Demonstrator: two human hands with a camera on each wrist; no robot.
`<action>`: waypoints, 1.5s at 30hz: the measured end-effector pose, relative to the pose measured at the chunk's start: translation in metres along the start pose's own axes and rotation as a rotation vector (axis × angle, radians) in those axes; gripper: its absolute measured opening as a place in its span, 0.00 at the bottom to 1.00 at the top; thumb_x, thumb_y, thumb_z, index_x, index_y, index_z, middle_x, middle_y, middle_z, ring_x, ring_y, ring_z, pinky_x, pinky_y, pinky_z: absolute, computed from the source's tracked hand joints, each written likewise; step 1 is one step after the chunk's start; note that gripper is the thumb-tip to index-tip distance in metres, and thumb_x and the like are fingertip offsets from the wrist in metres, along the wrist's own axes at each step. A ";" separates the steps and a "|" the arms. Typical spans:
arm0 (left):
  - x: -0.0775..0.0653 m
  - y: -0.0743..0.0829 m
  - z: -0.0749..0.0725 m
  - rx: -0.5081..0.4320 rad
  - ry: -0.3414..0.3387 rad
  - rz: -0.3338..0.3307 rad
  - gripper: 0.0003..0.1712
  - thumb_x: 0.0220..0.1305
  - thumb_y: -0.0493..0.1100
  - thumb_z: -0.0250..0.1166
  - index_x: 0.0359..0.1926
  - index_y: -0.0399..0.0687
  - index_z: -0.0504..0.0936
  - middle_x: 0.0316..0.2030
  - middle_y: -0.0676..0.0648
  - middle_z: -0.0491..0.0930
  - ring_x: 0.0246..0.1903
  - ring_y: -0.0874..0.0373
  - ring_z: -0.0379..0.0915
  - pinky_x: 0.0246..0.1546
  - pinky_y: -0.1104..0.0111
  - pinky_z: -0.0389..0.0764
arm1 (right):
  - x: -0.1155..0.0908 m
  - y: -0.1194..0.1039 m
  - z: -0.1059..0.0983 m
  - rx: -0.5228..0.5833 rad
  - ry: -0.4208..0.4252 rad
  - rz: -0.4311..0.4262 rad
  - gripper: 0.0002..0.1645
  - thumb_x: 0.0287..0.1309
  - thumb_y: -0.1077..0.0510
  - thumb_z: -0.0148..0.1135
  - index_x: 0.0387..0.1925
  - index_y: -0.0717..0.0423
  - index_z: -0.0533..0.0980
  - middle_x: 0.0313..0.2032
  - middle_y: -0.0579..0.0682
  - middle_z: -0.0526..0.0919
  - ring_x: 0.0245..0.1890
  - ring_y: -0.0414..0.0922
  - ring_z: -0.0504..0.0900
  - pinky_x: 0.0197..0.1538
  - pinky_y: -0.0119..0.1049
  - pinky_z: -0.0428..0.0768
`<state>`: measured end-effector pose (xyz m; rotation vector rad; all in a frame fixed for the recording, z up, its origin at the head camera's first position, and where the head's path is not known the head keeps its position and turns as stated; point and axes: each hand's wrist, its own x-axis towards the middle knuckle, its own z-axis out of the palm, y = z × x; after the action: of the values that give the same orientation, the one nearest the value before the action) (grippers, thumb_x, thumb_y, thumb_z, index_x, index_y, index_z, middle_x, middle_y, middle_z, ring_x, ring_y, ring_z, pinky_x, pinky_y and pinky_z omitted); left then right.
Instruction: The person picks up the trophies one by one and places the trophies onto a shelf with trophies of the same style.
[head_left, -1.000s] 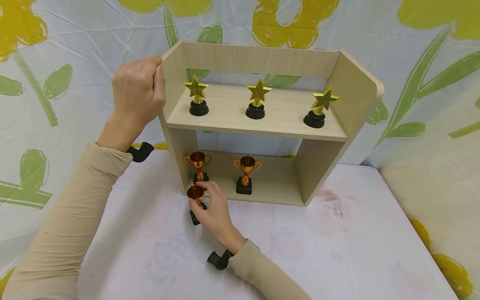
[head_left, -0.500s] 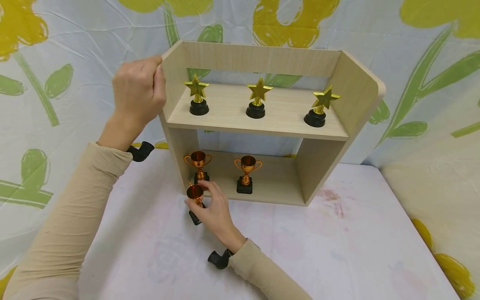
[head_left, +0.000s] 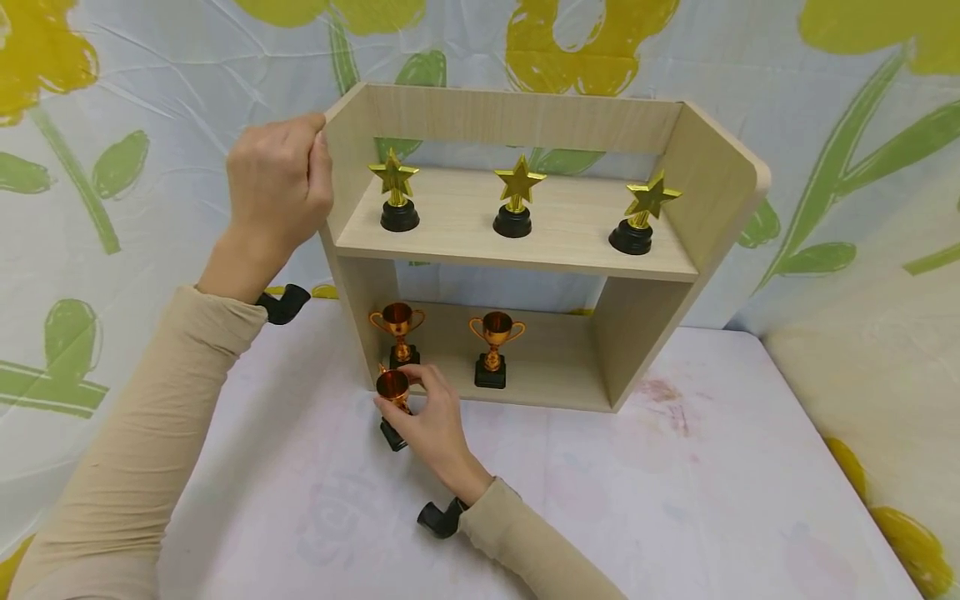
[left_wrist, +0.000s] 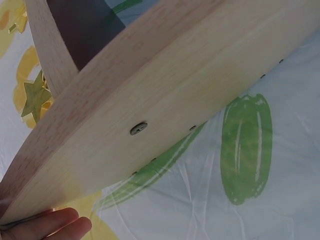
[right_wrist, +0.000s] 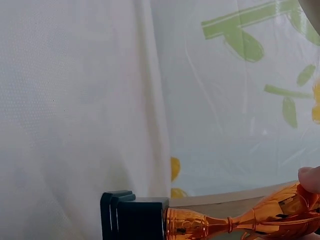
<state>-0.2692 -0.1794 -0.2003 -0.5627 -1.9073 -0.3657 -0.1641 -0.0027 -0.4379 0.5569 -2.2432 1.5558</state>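
My left hand (head_left: pixel 279 179) grips the upper front edge of the left side panel of a pale wooden shelf (head_left: pixel 517 265). In the left wrist view, fingertips (left_wrist: pixel 50 226) lie against the panel. Between thumb and fingers, my right hand (head_left: pixel 437 429) pinches the cup of an orange-bronze trophy (head_left: pixel 392 387), just in front of the shelf's lower left corner. Its black base (right_wrist: pixel 142 220) hangs below the cup; whether it touches the table cannot be told. Behind it, a matching trophy (head_left: pixel 397 319) stands at the lower compartment's left, and another trophy (head_left: pixel 497 331) stands near the middle.
Gold star trophies on black bases stand on the upper board: a left star (head_left: pixel 393 178), a middle star (head_left: pixel 518 182) and a right star (head_left: pixel 651 197). A white cloth (head_left: pixel 600 492) covers the table. Flower-patterned fabric (head_left: pixel 187 75) hangs behind.
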 end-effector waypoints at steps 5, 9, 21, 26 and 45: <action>0.000 0.000 0.001 -0.002 0.003 0.003 0.23 0.69 0.40 0.45 0.44 0.29 0.83 0.35 0.33 0.84 0.31 0.35 0.79 0.33 0.43 0.74 | 0.000 -0.001 -0.002 0.009 -0.003 0.002 0.26 0.52 0.55 0.75 0.52 0.57 0.78 0.44 0.48 0.80 0.45 0.44 0.79 0.47 0.49 0.80; 0.000 0.001 0.001 -0.007 0.001 -0.008 0.22 0.69 0.41 0.45 0.43 0.29 0.83 0.34 0.34 0.84 0.30 0.36 0.79 0.33 0.43 0.74 | 0.001 -0.003 -0.005 0.011 -0.013 0.009 0.28 0.54 0.55 0.74 0.55 0.58 0.77 0.46 0.49 0.80 0.46 0.44 0.78 0.48 0.48 0.80; 0.000 0.001 0.001 -0.004 -0.002 -0.002 0.23 0.70 0.41 0.45 0.44 0.29 0.83 0.34 0.34 0.84 0.31 0.36 0.79 0.33 0.43 0.75 | 0.008 -0.003 -0.014 0.020 0.005 0.003 0.28 0.53 0.57 0.73 0.55 0.60 0.78 0.47 0.48 0.80 0.47 0.44 0.78 0.51 0.43 0.77; 0.000 0.001 0.001 -0.001 -0.003 -0.001 0.23 0.70 0.41 0.45 0.44 0.29 0.83 0.34 0.34 0.84 0.30 0.36 0.79 0.33 0.44 0.75 | 0.010 -0.003 -0.015 0.030 0.023 0.005 0.29 0.52 0.59 0.74 0.55 0.62 0.77 0.47 0.49 0.80 0.48 0.46 0.79 0.53 0.42 0.78; -0.001 -0.004 0.001 0.019 0.003 0.037 0.21 0.69 0.39 0.46 0.43 0.28 0.82 0.33 0.32 0.83 0.28 0.35 0.78 0.30 0.44 0.74 | 0.021 -0.006 -0.034 0.041 0.108 -0.047 0.26 0.51 0.60 0.74 0.54 0.58 0.79 0.45 0.50 0.80 0.47 0.47 0.79 0.55 0.42 0.77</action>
<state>-0.2714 -0.1822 -0.2017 -0.5838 -1.8933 -0.3239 -0.1768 0.0246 -0.4119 0.5206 -2.1076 1.5735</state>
